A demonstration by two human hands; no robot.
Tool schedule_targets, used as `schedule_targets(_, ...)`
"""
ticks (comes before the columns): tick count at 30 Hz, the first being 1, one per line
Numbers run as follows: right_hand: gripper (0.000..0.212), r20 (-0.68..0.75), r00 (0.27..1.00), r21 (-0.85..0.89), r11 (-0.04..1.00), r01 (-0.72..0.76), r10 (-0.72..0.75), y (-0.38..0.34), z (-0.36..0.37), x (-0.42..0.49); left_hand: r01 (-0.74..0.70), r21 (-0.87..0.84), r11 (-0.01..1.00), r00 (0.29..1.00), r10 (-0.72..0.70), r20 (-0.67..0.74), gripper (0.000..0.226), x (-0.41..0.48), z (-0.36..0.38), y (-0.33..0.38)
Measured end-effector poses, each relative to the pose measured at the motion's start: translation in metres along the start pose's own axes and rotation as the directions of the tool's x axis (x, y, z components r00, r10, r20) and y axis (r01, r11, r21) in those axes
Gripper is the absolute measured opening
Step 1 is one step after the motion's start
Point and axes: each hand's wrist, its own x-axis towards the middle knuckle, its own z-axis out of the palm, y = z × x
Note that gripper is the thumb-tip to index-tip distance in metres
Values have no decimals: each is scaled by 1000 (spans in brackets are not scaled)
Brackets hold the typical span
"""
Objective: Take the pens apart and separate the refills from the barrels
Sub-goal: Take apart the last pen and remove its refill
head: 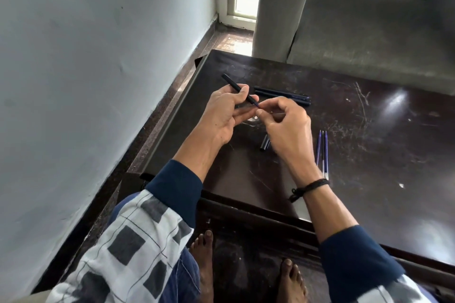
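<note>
Right now the left hand (pixel 221 110) is gripping a slim dark pen (pixel 234 85) around its middle, thumb on top, with the back end sticking up and away beyond the fingers (pixel 240 113). The right hand (pixel 285 128) is pinching the pen's near tip just beside the left thumb. Whether it is holding the nose piece or the refill end cannot be told. The pen is looking light, stiff and smooth, so it is probably wanting a firm pinch close to the joint and a twist, not a tug on the thin, bendable refill. Three blue refills (pixel 323 150) are lying on the counter (pixel 369 155) right of the right hand, unopened pens (pixel 283 96) just beyond the fingers, and loose dark pieces (pixel 264 142) beneath the right hand.
</note>
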Motion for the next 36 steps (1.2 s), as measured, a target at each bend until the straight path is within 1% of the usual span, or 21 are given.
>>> schedule_targets(4,13,3,997,-19,997,-71,72,3,-9,-4,-13,-38,999,1000,14,12,4,1,-3,4)
schedule_targets(7,6,23,993,14,993,-118,117,8,-15,-2,-3,-15,1000,1000,3,24,3,1,-2,2)
schedule_targets(11,10,49,995,-6,996,-91,92,6,-12,2,-1,10,1000,999,1,38,3,1,-2,0)
schedule_targets(17,9,27,999,-27,999,-21,22,-2,-9,5,2,-1,1000,1000,-2,22,3,-2,3,1)
schedule_targets(25,12,-3,999,4,999,-35,35,1,-13,5,0,-20,1000,1000,1,30,2,-4,4,-4)
schedule_targets(31,8,72,997,10,1000,-15,15,0,-13,6,-24,-7,1000,1000,24,20,8,-6,5,-5)
schedule_targets(36,9,46,999,-32,999,-19,21,4,-16,9,-35,-33,999,999,35,-13,9,-3,1,-3)
